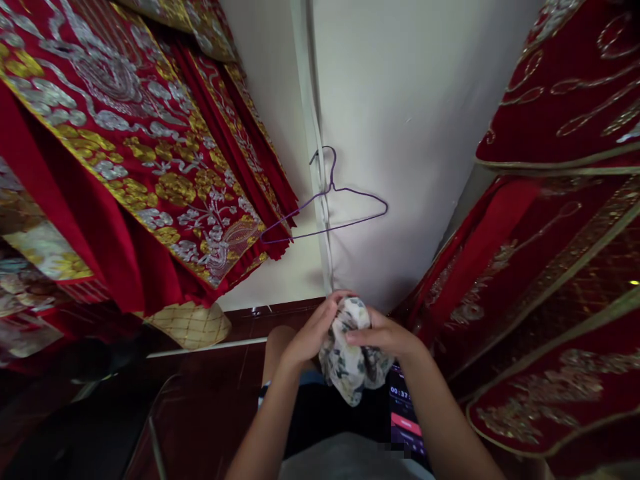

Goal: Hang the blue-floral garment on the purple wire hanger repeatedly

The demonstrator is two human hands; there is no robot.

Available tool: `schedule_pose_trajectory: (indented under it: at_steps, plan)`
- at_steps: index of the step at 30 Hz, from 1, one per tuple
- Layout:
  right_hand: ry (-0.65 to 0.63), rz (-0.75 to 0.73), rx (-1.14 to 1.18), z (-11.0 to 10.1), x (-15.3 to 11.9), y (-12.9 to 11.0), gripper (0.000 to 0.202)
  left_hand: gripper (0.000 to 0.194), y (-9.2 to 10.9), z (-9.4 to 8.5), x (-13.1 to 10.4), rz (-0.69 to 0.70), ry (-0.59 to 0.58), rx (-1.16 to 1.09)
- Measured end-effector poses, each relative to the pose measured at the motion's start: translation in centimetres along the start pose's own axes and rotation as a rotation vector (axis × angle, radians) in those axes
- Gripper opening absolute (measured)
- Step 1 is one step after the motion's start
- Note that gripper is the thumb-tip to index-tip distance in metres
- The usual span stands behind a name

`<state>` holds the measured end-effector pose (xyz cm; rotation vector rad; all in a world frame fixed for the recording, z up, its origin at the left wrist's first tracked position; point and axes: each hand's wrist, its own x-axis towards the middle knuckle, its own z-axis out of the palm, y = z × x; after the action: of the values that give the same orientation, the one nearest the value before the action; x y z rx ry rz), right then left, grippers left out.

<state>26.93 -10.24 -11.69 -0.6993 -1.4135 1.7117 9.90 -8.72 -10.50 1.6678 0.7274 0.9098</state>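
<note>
Floral cloth (353, 360), one piece, white with grey-green print, bunched up low centre between both hands. Left hand (313, 333) curled closed on its left side, fingers wrapped over the top. Right hand (385, 337) pinching the right side, thumb pressed flat on the fabric, fingers closed behind. One purple wire hanger (325, 207) hangs empty on the white wall (415, 100) above. Red embroidered garments (125, 147) hang left and right, several, exact count unclear. One phone screen (403, 413) lit below the cloth, showing a timer.
</note>
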Motion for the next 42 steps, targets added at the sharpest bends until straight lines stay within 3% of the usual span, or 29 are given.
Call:
schedule_pose_trajectory:
  at_steps: [3,5,7,9,11,13,17,21,24,27,33,37,42]
  plan:
    - [-0.053,0.021,-0.062,-1.2,-0.3,-4.0,0.045,0.061,-0.6,-1.8,-0.5,-0.073,-0.158,0.214]
    - [-0.002,0.044,-0.189,-2.9,-0.1,-6.6,0.04,0.055,-1.2,-3.4,-1.4,-0.174,-0.224,0.428]
    - [0.174,0.026,-0.305,-5.1,0.8,-8.7,0.039,0.047,-1.8,-5.4,-2.7,-0.267,-0.214,0.614]
    - [0.402,-0.05,-0.406,-7.3,2.5,-9.8,0.037,0.044,-2.2,-7.7,-4.0,-0.303,-0.131,0.73]
    - [0.48,-0.131,-0.594,-9.0,5.1,-10.0,0.033,0.041,-2.1,-9.9,-5.0,-0.269,-0.044,0.834]
    - [0.451,-0.208,-0.788,-9.9,8.1,-9.3,0.026,0.039,-1.6,-11.7,-5.5,-0.194,0.024,0.968]
    - [0.446,-0.419,-0.893,-10.2,13.5,-7.3,0.025,0.032,-0.5,-14.0,-4.9,-0.153,0.136,1.211]
    - [0.46,-0.314,-0.88,-10.4,15.1,-5.7,0.025,0.037,-0.7,-15.5,-3.5,-0.162,0.217,1.203]
    - [0.465,-0.253,-0.83,-11.3,13.5,-4.9,0.034,0.045,-1.1,-16.0,-2.6,-0.102,0.252,1.128]
    - [0.483,-0.266,-0.798,-12.2,10.8,-5.0,0.038,0.043,-1.2,-15.3,-1.9,-0.028,0.293,1.106]
    - [0.458,-0.212,-0.778,-12.4,6.5,-8.1,0.042,0.03,-0.4,-12.8,1.3,0.06,0.355,1.139]
    - [0.444,-0.19,-0.742,-11.9,5.8,-9.1,0.043,0.028,1.3,-12.5,4.1,0.207,0.421,1.069]
    - [0.494,-0.144,-0.699,-10.7,6.4,-7.9,0.043,0.028,4.5,-11.8,6.4,0.421,0.485,1.023]
